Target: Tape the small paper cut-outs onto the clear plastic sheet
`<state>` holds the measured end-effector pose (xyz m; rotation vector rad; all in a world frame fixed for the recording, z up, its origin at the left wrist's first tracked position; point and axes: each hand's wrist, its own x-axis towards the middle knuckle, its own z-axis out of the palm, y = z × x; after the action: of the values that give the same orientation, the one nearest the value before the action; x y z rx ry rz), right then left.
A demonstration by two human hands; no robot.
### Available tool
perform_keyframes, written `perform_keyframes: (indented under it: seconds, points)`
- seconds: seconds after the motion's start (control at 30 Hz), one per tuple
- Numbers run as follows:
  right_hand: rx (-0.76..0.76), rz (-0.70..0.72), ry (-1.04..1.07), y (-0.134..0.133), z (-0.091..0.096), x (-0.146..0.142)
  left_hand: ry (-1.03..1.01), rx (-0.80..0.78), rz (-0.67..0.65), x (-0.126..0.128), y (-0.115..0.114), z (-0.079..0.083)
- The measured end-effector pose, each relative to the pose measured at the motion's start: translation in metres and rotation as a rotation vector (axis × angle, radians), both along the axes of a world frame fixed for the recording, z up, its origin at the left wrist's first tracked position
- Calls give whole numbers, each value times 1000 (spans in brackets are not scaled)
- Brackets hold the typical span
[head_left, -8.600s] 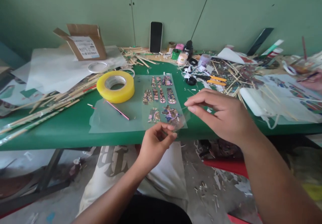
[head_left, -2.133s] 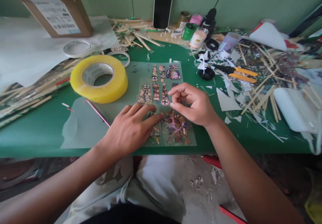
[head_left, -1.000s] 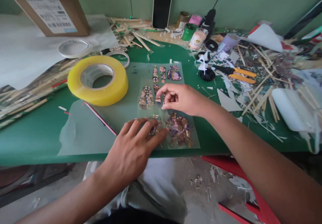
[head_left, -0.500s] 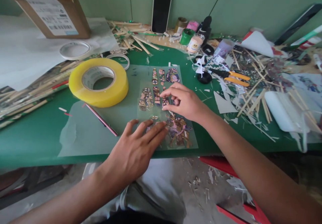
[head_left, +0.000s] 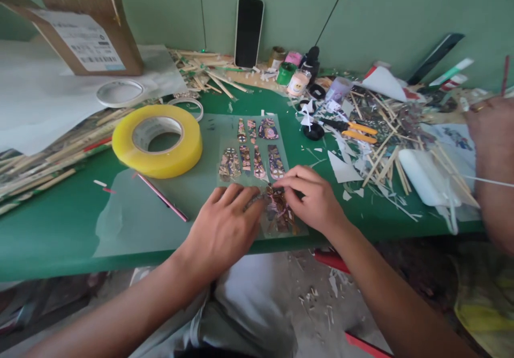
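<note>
- Head view: my right hand (head_left: 315, 197) has moved down from the middle row of patterned cutouts (head_left: 276, 159) to the scrap pile (head_left: 283, 216), so I judge the work now sits there; another person's arm (head_left: 496, 170) has appeared on the right.
- Right thumb and forefinger nearly meet at the pile's far edge; I can't tell whether they grip a scrap. My left hand (head_left: 225, 221) lies palm-down, unclenched, beside it.
- The cutouts lie flat on the plastic sheet (head_left: 136, 224), long axes front to back; the middle row's two rightmost point rounded ends towards me.
</note>
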<state>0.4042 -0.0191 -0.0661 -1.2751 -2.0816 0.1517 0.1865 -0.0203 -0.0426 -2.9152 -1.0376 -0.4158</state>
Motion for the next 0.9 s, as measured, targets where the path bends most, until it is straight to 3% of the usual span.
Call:
perform_keyframes:
  seconds: [0.37,0.6,0.7,0.9]
  points:
    - [-16,-28,-167,4,-1,-2,-35,-17,13,-2,-1,-6]
    - [31,-87,-272,-13,12,-19,-54,-13,-132,0,4,-10]
    - [0,-62,-305,-21,10,-23,-69,-22,-61,0,4,-12]
    - [-54,-158,-383,-22,4,-24,-65,-22,45,-4,-1,-17]
